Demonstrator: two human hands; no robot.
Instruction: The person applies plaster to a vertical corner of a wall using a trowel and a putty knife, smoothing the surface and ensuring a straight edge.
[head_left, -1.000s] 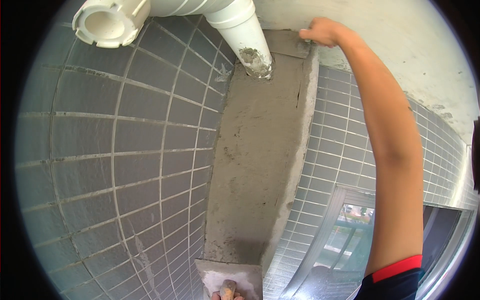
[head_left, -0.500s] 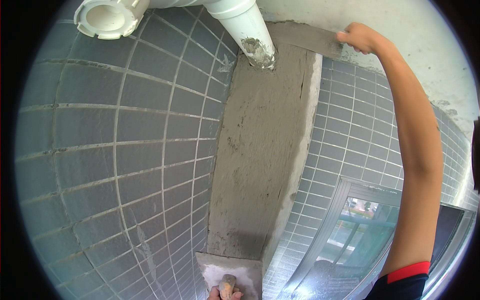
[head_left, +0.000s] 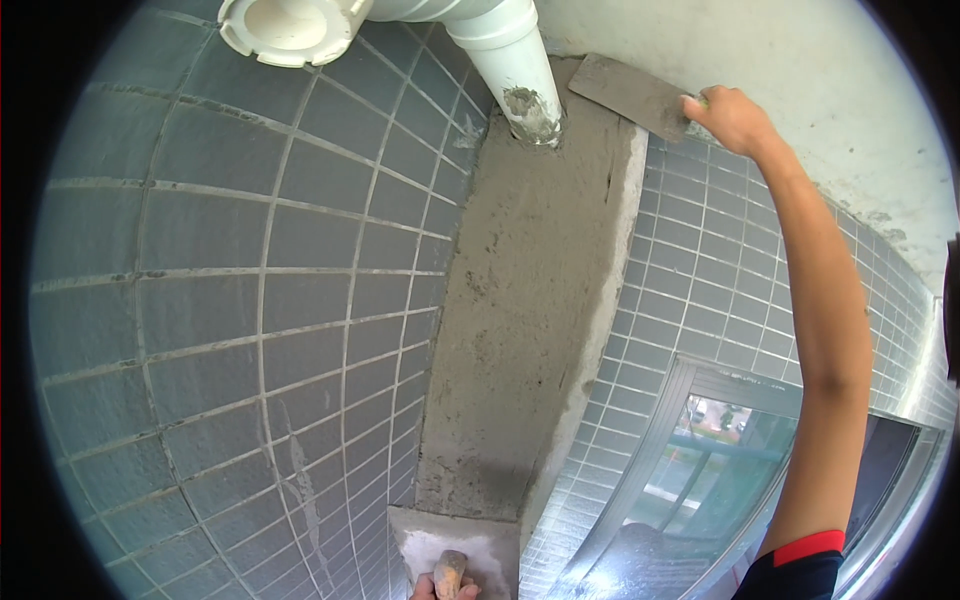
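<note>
Slanting up toward the pipe (head_left: 508, 62), the trowel (head_left: 628, 93) is being clamped by the right hand (head_left: 735, 118) (nearer the pipe); below, the hawk (head_left: 420, 545) is being gripped by the left hand (head_left: 425, 589).

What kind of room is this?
Probably an unfinished bathroom or balcony; I can't tell which. You can see a fat white pipe, grey wall tiles and a long strip of bare mortar.

Flat trowel (head_left: 628, 94) in right hand (head_left: 733, 117)
</note>
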